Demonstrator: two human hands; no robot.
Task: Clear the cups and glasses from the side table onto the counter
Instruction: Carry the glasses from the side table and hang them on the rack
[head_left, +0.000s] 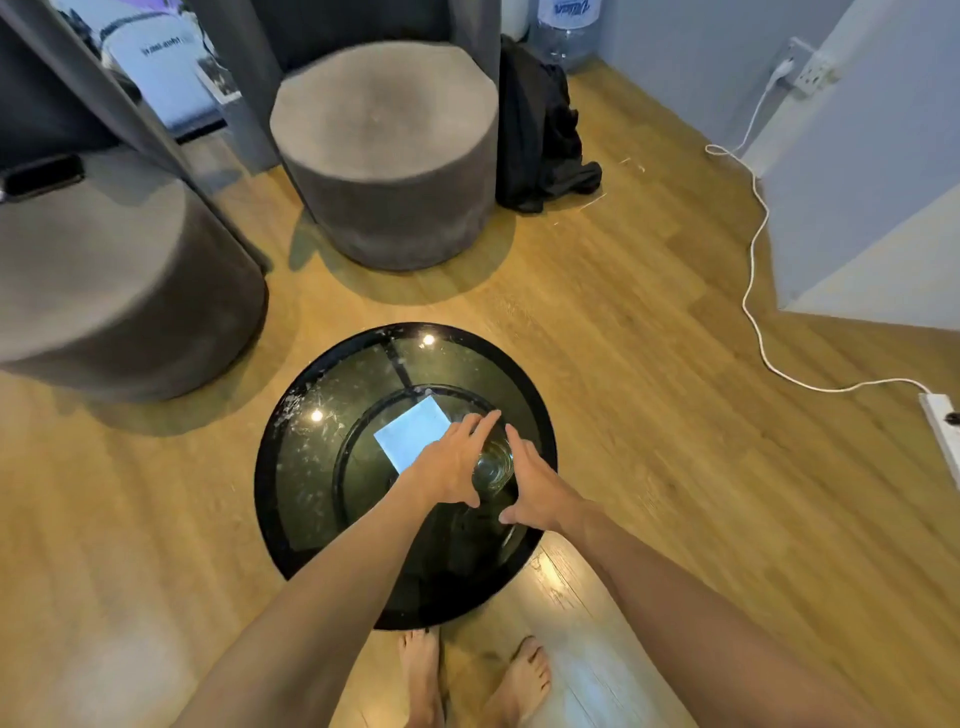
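A clear drinking glass is shown flanked by both hands above a round side table with a dark glass top. The left hand is placed against the glass's left side, fingers extended along it and thumb spread toward the person; the right hand is set against its right side in the same manner. Both hands are spread with straight fingers rather than curled round the glass; whether the glass is lifted or resting on the tabletop cannot be told. Just left of the grip, partly covered by the left hand, a pale blue square of paper is seen lying on the tabletop. Two bright ceiling-light reflections are carried by the glass top beyond the grip. Below the grip, past the table's near edge, two bare feet are planted on the wooden floor. Farther out, beyond the table, two grey cylindrical stools are stood, with a dark garment heaped beside the nearer-centre one. To the far right, a white cable is run from a wall socket to a power strip.
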